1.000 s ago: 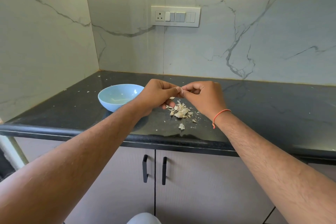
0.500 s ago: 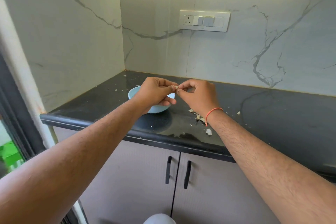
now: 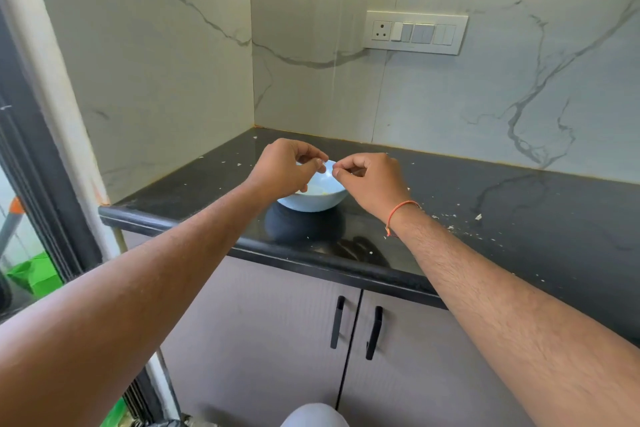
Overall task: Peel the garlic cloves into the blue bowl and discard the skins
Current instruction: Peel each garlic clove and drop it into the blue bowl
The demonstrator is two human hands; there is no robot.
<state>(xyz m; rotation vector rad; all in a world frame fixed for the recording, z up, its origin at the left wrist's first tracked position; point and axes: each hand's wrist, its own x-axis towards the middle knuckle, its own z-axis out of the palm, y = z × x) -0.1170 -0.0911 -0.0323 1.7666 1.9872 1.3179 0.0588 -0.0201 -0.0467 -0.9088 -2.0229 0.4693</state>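
No writing, brand, number or sign can be read anywhere in this view. The white rectangular switch and socket plate [image 3: 415, 32] on the marble wall carries no legible marking, and the pale blue round bowl [image 3: 313, 196] shows no label on its visible wall.

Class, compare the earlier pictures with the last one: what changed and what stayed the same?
Both hands, left hand and right hand, moved from above the skin pile to above the bowl, fingertips now slightly apart. Both kept pinching something small and pale. The bowl stayed on the counter.
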